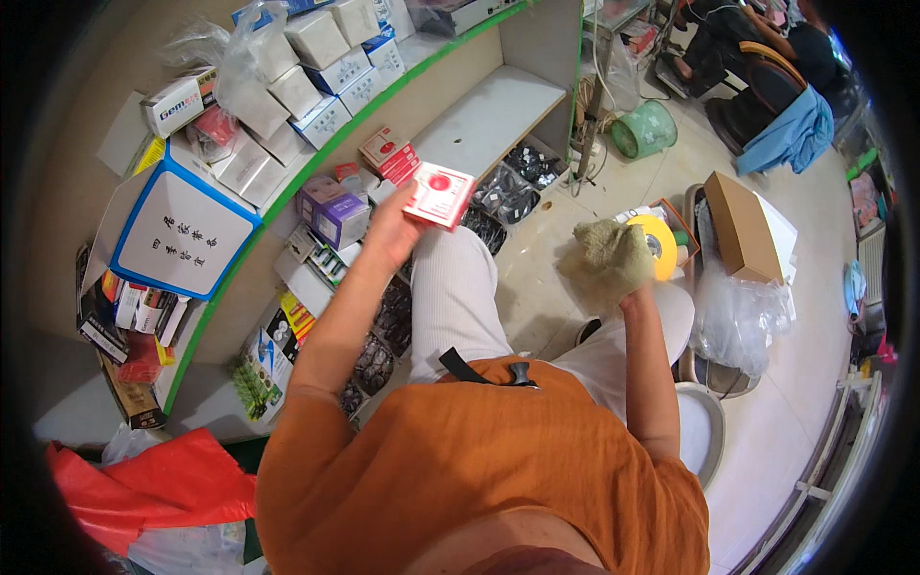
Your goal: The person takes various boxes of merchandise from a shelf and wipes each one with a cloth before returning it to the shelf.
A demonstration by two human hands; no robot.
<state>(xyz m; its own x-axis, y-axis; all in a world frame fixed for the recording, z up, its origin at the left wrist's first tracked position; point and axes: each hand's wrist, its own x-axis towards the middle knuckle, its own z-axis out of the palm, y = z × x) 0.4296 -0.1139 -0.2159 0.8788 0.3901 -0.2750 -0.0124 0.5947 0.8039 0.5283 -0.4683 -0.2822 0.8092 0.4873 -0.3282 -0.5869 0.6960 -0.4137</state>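
My left hand [394, 233] grips a small red-and-white box [440, 192], held level above my left knee. Beside it on the lower shelf sit a stack of similar red-and-white boxes [388, 152] and a purple carton [334, 213]. A greenish-beige cloth [611, 251], blurred in places, is bunched in my right hand [637, 295] over the floor near my right knee. The cloth hides most of the fingers of that hand. Just behind the cloth is a yellow disc-shaped roll [660, 246].
Small white and blue boxes [338, 72] crowd the upper shelf, whose edge [302, 176] is green. Bagged dark items [507, 194] fill low trays. To the right are a brown cardboard box [740, 226], clear plastic bags [740, 316] and a green bin [645, 129]. Another person [762, 36] sits farther off.
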